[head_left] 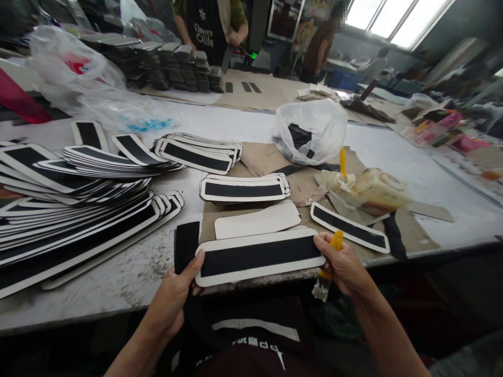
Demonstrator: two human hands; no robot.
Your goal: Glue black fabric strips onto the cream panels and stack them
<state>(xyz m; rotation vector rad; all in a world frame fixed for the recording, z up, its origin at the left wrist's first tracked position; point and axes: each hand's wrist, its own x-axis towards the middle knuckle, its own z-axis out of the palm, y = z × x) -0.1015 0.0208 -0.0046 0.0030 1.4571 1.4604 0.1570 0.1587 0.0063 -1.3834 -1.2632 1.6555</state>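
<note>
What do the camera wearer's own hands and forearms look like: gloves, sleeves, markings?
Left hand and right hand: bare, no gloves, rings or watch visible. Forearms uncovered, no sleeves, cables or clear markings in view. Dark garment with white lettering between them.

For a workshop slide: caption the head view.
Left hand and right hand hold a white-edged black strip, a brush also in the right, near stacked strips.

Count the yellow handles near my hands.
2. One yellow handle sticks up from the white paste; the other handle is in your right hand. More may be hidden.
</note>
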